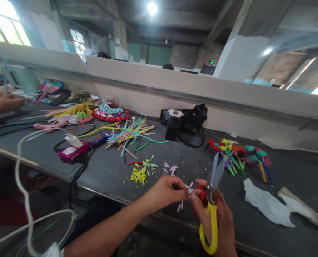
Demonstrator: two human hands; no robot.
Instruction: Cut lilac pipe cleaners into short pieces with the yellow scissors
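Note:
Near the table's front edge, my left hand is closed in a pinch at a few short pale-purple pieces. My right hand is wrapped round a pair of scissors with a yellow and a red handle, its blades pointing up and a little apart. The right fingertips meet the same pale-purple pieces. More pale-purple cut bits lie just beyond my hands. Left of them is a heap of yellow bits, with pale-green bits and a red stick beside it.
Behind lie fuzzy coloured stems, a phone against a black bag, and a blue glue gun. Colourful fuzzy flowers and white tissue are right. A white cable hangs left. Another person's hands show far left.

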